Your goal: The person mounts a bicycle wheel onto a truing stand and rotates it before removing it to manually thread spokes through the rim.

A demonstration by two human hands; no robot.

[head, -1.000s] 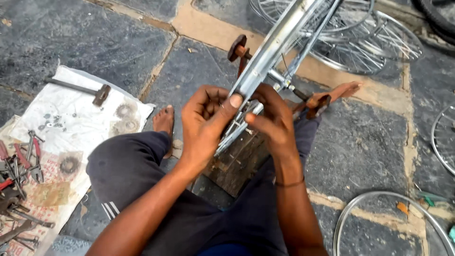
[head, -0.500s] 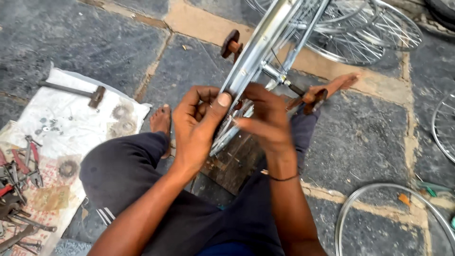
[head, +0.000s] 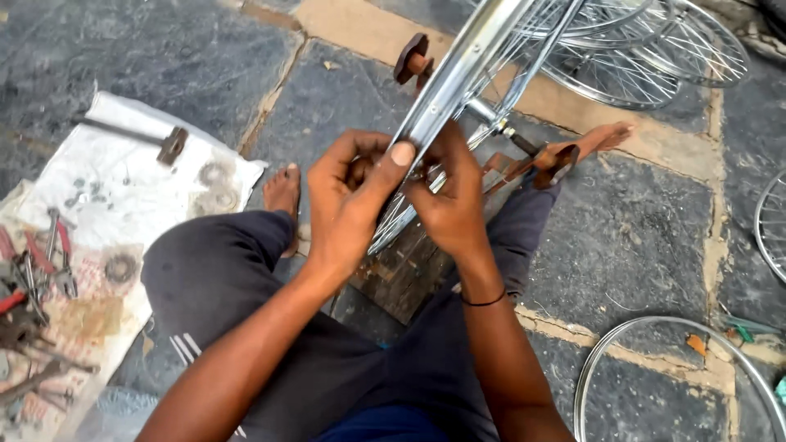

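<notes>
- Stone-slab floor [head: 164, 49] underneath; white cloth [head: 131, 196] spread at left, carrying a hammer [head: 135, 137], pliers and other hand tools [head: 33, 278], plus several round metal discs [head: 214, 174].
- Stack of spoked wheels [head: 655, 49] lying at upper right; one bare rim [head: 655, 360] flat at lower right; edge of another wheel [head: 770, 229] at the right border.
- Dark wooden block [head: 401, 274] between the legs, partly hidden by wrists and knees; bare foot [head: 284, 195] just beside it, second foot [head: 602, 137] further right.
- Chrome bicycle wheel rim [head: 458, 82] held on edge, slanting from the upper middle down to the hands; lower section screened by both hands.
- Left hand [head: 348, 205]: fingers curled, thumb pressed flat on the rim's outer face, gripping it.
- Right hand [head: 450, 200]: fingers bent closed on the rim's far side near the spokes; exact item pinched not discernible.
- Count: two hands, one held rim, one loose rim.
</notes>
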